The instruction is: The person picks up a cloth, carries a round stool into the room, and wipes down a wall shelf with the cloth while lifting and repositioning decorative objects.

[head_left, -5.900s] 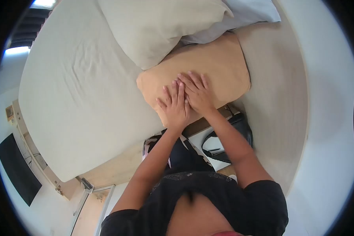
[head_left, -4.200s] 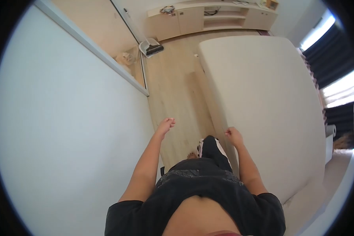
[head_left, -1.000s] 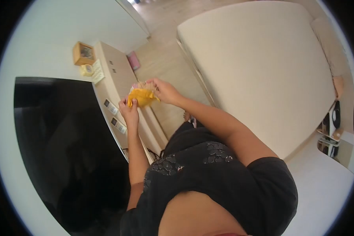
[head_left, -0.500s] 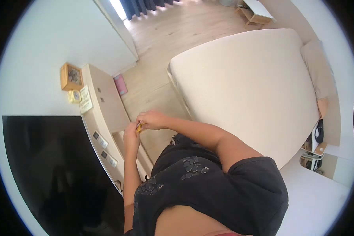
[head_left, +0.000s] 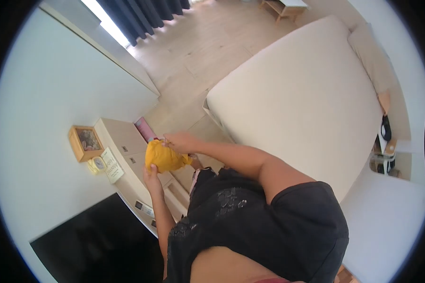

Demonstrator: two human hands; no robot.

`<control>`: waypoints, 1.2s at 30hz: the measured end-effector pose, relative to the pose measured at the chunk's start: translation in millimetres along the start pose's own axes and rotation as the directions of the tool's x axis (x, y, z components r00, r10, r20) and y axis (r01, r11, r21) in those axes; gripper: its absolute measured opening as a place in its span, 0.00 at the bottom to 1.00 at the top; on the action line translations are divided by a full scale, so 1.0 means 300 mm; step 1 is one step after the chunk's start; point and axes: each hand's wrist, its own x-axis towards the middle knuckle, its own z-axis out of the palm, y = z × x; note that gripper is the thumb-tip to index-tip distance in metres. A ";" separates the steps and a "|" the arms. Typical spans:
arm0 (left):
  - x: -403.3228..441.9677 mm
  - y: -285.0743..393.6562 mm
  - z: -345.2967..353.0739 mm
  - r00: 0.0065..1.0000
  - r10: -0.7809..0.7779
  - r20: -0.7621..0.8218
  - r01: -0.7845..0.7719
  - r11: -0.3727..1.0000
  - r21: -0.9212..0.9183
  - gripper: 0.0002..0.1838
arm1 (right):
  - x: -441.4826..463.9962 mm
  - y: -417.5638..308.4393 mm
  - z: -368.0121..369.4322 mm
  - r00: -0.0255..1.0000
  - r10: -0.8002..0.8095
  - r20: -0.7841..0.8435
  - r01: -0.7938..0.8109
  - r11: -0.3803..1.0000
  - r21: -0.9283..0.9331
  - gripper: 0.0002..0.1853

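Observation:
A soft, puffed yellow bundle (head_left: 164, 156), cloth-like with a wrinkled surface, is held up in front of my body between both hands. My left hand (head_left: 152, 178) grips its lower left side, the thumb pressed against the yellow. At the top right edge, my right hand (head_left: 182, 141) pinches it with closed fingers. Whether the bundle is a bag or a folded cloth I cannot tell. Below and behind it is the pale low cabinet (head_left: 123, 134).
On the cabinet are a wooden frame box (head_left: 86, 143), a yellow clock (head_left: 97, 165), a book (head_left: 112, 166) and a white remote (head_left: 145, 207). A black television (head_left: 99, 245) stands lower left. The bed (head_left: 293, 99) is at right, a pink flat object (head_left: 145, 129) on the floor.
The yellow thing, earlier a small bit between my close-set hands, now shows as a large puffed bundle. My left hand has moved lower, apart from the right. The view has turned.

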 end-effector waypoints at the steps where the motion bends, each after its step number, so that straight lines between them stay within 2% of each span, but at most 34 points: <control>1: 0.067 0.032 -0.003 1.000 -0.002 0.024 0.001 1.000 0.004 0.17 | 0.031 -0.019 -0.022 1.000 0.018 -0.017 -0.018 1.000 0.005 0.16; 3: 0.190 0.079 -0.011 0.997 -0.061 0.037 0.070 0.947 -0.314 0.18 | 0.095 -0.060 -0.068 0.976 0.152 0.157 -0.156 0.988 0.013 0.21; 4: 0.247 0.085 -0.014 0.997 -0.055 0.058 0.071 0.946 -0.318 0.18 | 0.131 -0.057 -0.062 0.976 0.166 0.140 -0.169 0.986 0.009 0.21; 6: 0.398 0.113 0.010 0.985 -0.024 0.170 0.100 0.884 -0.457 0.19 | 0.201 -0.033 -0.035 0.990 0.125 0.060 -0.134 0.976 0.169 0.19; 7: 0.454 0.149 0.037 0.971 -0.011 0.240 0.117 0.894 -0.433 0.19 | 0.224 -0.026 -0.025 0.987 0.163 -0.002 -0.159 0.969 0.191 0.19; 9: 0.537 0.238 0.143 0.983 -0.123 0.136 0.167 0.906 -0.388 0.19 | 0.262 0.013 -0.073 0.974 0.043 -0.220 0.027 0.953 0.303 0.19; 10: 0.579 0.271 0.195 0.965 -0.108 0.238 0.189 0.917 -0.352 0.19 | 0.270 0.034 -0.123 0.946 0.106 -0.306 -0.005 0.950 0.313 0.19; 12: 0.622 0.282 0.248 0.978 0.016 0.207 0.025 0.981 -0.193 0.19 | 0.257 0.060 -0.178 0.943 0.233 -0.236 -0.162 0.944 0.286 0.19; 13: 0.660 0.285 0.285 0.965 0.021 0.261 0.027 0.984 -0.178 0.19 | 0.241 0.094 -0.219 0.923 0.266 -0.276 -0.179 0.936 0.303 0.19; 14: 0.719 0.277 0.314 0.934 0.123 0.336 -0.142 0.989 0.031 0.18 | 0.236 0.125 -0.255 0.908 0.288 -0.306 -0.168 0.916 0.363 0.18; 15: 0.770 0.283 0.368 0.882 0.219 0.418 -0.327 0.922 0.208 0.18 | 0.234 0.158 -0.305 0.894 0.300 -0.334 -0.149 0.900 0.410 0.18; 16: 0.792 0.304 0.411 0.863 0.235 0.448 -0.354 0.913 0.204 0.18 | 0.219 0.150 -0.350 0.878 0.307 -0.368 -0.140 0.899 0.416 0.18; 18: 0.821 0.315 0.466 0.783 0.225 0.579 -0.398 0.898 0.189 0.18 | 0.168 0.125 -0.374 0.837 0.394 -0.379 -0.097 0.790 0.605 0.19; 19: 0.859 0.303 0.506 0.754 0.230 0.615 -0.414 0.893 0.175 0.18 | 0.173 0.158 -0.357 0.812 0.416 -0.410 -0.095 0.787 0.610 0.19; 21: 0.909 0.271 0.571 0.683 0.144 0.716 -0.301 0.949 0.096 0.17 | 0.167 0.185 -0.320 0.653 0.349 -0.672 -0.084 0.915 0.394 0.22; 23: 0.976 0.220 0.682 0.651 0.126 0.748 -0.383 0.906 0.180 0.17 | 0.057 0.117 -0.398 0.565 0.589 -0.578 -0.295 0.798 0.525 0.20; 24: 0.982 0.234 0.731 0.533 0.141 0.834 -0.502 0.846 0.178 0.15 | -0.026 0.076 -0.442 0.501 0.683 -0.531 -0.274 0.708 0.652 0.17; 25: 0.974 0.257 0.796 0.417 0.133 0.899 -0.615 0.770 0.171 0.13 | -0.061 0.207 -0.371 0.385 0.591 -0.709 -0.195 0.803 0.563 0.14; 26: 0.990 0.241 0.867 0.282 0.215 0.935 -0.749 0.659 0.074 0.12 | -0.122 0.242 -0.344 0.245 0.553 -0.796 -0.097 0.831 0.547 0.13; 27: 0.971 0.252 0.929 0.306 0.111 0.945 -0.698 0.702 0.143 0.11 | -0.147 0.321 -0.304 0.081 0.672 -0.736 -0.075 0.740 0.668 0.13; 28: 0.951 0.219 0.995 0.264 0.294 0.918 -0.702 0.711 -0.026 0.06 | -0.217 0.325 -0.292 -0.035 0.676 -0.736 -0.218 0.714 0.665 0.12; 29: 0.928 0.204 1.057 0.203 0.439 0.875 -0.698 0.692 -0.186 0.07 | -0.251 0.240 -0.335 -0.181 0.803 -0.568 0.080 0.588 0.805 0.14; 30: 0.897 0.215 1.112 0.183 0.295 0.938 -0.604 0.786 -0.129 0.11 | -0.292 0.221 -0.327 -0.275 0.738 -0.616 0.020 0.645 0.764 0.17; 31: 0.828 0.273 1.146 0.098 0.194 0.976 -0.489 0.864 -0.123 0.14 | -0.322 0.182 -0.325 -0.332 0.763 -0.555 0.044 0.600 0.799 0.18; 32: 0.757 0.278 1.226 -0.072 0.121 0.990 -0.508 0.850 -0.140 0.18 | -0.382 0.156 -0.328 -0.376 0.791 -0.483 0.077 0.546 0.834 0.18; 33: 0.695 0.299 1.254 -0.215 0.074 0.974 -0.527 0.830 -0.180 0.20 | -0.390 0.139 -0.315 -0.383 0.791 -0.477 0.077 0.542 0.837 0.18; 34: 0.619 0.338 1.261 -0.356 0.020 0.934 -0.540 0.812 -0.223 0.22 | -0.396 0.128 -0.297 -0.466 0.722 -0.512 0.086 0.613 0.786 0.18; 35: 0.529 0.370 1.255 -0.361 -0.112 0.926 -0.511 0.854 -0.096 0.23 | -0.406 0.117 -0.285 -0.546 0.647 -0.531 0.091 0.677 0.731 0.18; 36: 0.461 0.387 1.246 -0.372 -0.246 0.895 -0.486 0.873 0.038 0.24 | -0.412 0.095 -0.287 -0.560 0.651 -0.513 0.100 0.667 0.738 0.18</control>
